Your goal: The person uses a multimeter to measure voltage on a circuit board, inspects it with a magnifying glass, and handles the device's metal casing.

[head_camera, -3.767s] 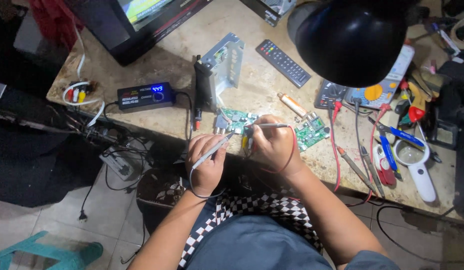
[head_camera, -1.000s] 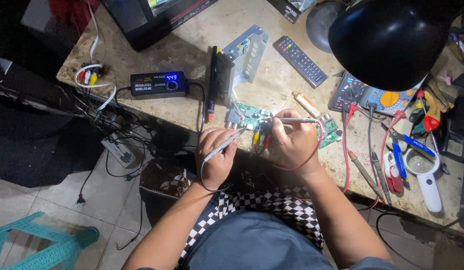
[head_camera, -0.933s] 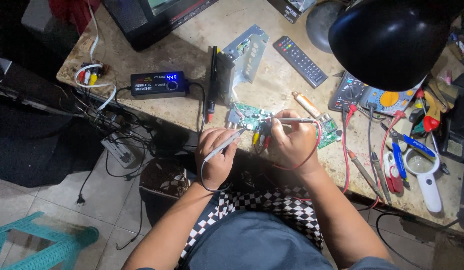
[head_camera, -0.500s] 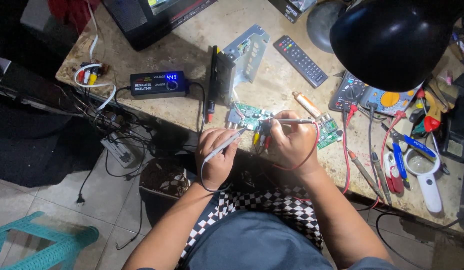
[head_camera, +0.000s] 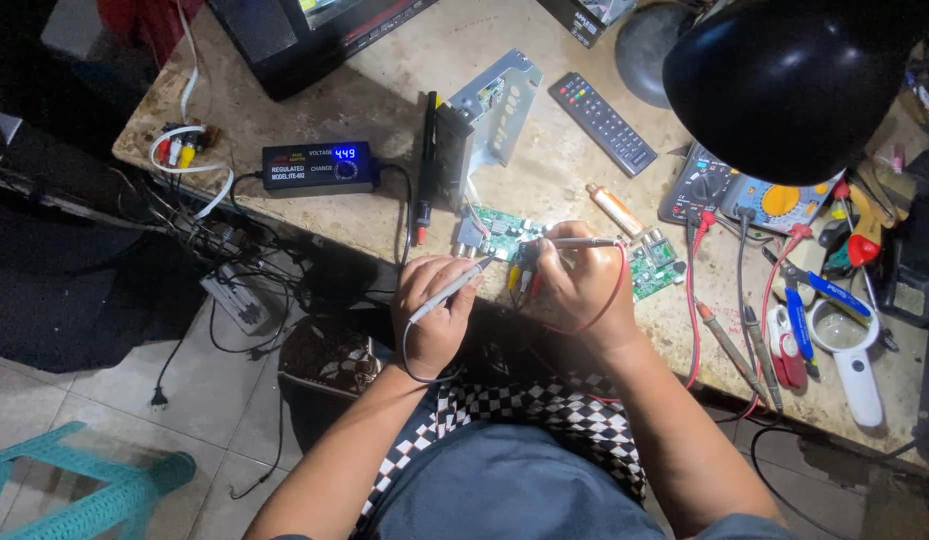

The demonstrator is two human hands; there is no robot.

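Each hand's grip is closed on a probe: left hand (head_camera: 435, 312) on a grey probe (head_camera: 453, 289), right hand (head_camera: 580, 285) on a red-wired probe (head_camera: 577, 242), both over the green circuit board (head_camera: 503, 232) at the near edge of the worn beige stone tabletop (head_camera: 385, 90), above a grey tiled floor (head_camera: 75, 400).

A black rectangular power supply with a blue lit display (head_camera: 322, 167) sits on the worn beige stone surface (head_camera: 385, 80), well apart from a long black remote control (head_camera: 603, 123). A black dome-shaped lamp shade (head_camera: 790, 85) overhangs a grey multimeter with an orange dial (head_camera: 760, 195), near a white-handled magnifying glass (head_camera: 847, 350). A teal plastic stool (head_camera: 80, 490) stands on the tiled floor (head_camera: 105, 410).

Left hand (head_camera: 435, 310) curled in a closed grip, knuckles up. Right hand (head_camera: 577, 285) just right of it, fingers pinched; forearms converge.
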